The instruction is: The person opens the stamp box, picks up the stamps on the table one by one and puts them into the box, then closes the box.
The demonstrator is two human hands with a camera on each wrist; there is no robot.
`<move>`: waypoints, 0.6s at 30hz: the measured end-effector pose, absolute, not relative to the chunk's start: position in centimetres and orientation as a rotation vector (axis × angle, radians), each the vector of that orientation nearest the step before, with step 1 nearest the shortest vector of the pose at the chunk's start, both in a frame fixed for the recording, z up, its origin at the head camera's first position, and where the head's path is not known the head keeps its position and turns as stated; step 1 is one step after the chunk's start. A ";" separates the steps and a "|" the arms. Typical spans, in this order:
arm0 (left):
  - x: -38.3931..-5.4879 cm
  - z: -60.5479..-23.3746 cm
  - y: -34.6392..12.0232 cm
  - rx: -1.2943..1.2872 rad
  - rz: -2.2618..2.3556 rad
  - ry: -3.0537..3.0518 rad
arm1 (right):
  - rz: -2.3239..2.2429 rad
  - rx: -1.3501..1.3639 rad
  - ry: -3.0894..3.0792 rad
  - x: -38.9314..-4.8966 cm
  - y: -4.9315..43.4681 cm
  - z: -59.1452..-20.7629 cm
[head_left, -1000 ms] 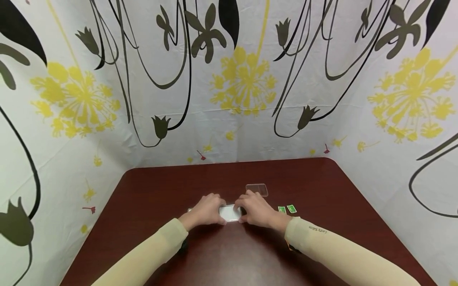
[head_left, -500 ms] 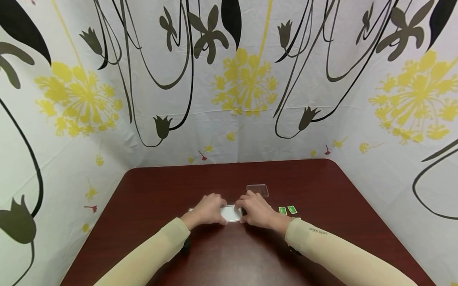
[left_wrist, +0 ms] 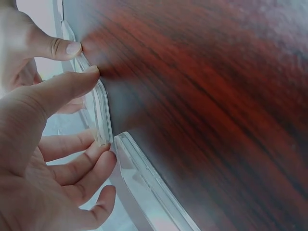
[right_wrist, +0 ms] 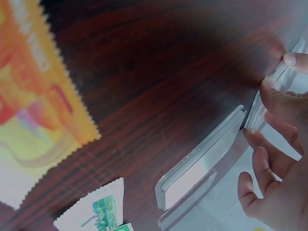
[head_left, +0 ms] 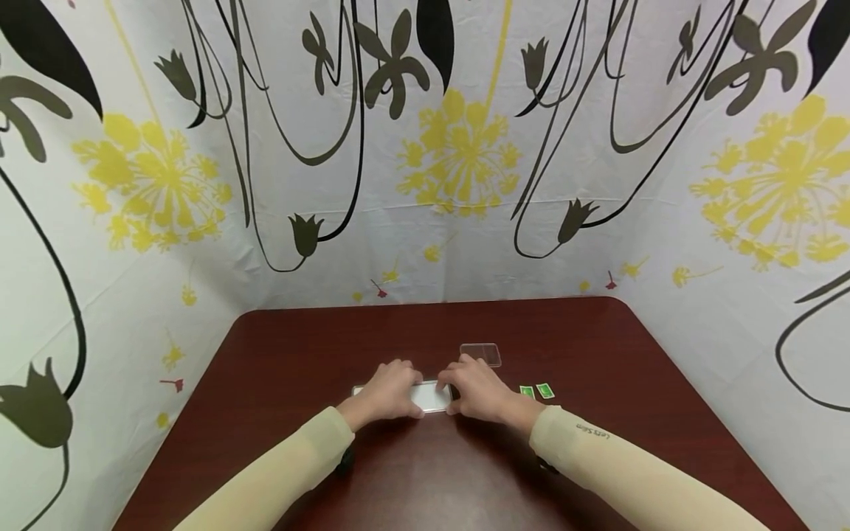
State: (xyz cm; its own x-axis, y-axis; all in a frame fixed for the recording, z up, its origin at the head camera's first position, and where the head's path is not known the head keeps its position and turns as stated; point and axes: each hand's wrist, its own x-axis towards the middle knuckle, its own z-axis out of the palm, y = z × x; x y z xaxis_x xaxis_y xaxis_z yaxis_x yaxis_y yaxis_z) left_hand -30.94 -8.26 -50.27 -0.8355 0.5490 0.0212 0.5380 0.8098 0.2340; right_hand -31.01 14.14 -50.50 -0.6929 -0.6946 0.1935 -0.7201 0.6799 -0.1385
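Observation:
My left hand [head_left: 387,393] and right hand [head_left: 477,391] hold a flat, clear plastic case [head_left: 432,397] over the middle of the table. Each hand grips one end, with the thumb on the near edge and fingers on the far side. Inside, the case looks white in the head view; what makes it so I cannot tell. In the left wrist view the thin layered edge [left_wrist: 103,113] faces me. A second clear case [left_wrist: 151,185] lies beside the left hand, mostly hidden behind it in the head view.
Behind the right hand lies another clear flat case [head_left: 481,355]. Two small green stamps [head_left: 545,391] sit to the right. A large orange perforated stamp [right_wrist: 43,110] shows in the right wrist view. Patterned cloth [head_left: 458,251] hangs around the dark red table [head_left: 425,472].
Both hands keep the same grip on the case. The whole head view has shifted slightly, and the orange patch beside the right sleeve is out of sight.

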 end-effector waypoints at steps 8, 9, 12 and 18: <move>-31.0 -50.2 -8.4 0.871 0.407 2.914 | 0.303 1.190 -2.743 -30.8 13.9 -50.6; -31.0 -50.2 -8.4 0.871 0.409 2.914 | 0.301 1.184 -2.747 -30.8 13.9 -50.6; -31.1 -50.1 -8.3 0.870 0.411 2.908 | 0.304 1.173 -2.751 -30.8 14.0 -50.5; -31.2 -49.9 -8.3 0.871 0.419 2.882 | 0.320 1.182 -2.752 -30.7 14.1 -50.3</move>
State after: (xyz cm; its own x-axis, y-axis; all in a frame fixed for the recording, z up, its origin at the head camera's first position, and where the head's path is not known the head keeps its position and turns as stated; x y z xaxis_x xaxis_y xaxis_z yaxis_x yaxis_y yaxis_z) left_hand -31.20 -8.34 -49.92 -0.8312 0.5558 -0.0179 0.5276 0.7984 0.2902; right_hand -30.72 14.08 -50.28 -0.6847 -0.7005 0.2012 -0.7280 0.6706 -0.1424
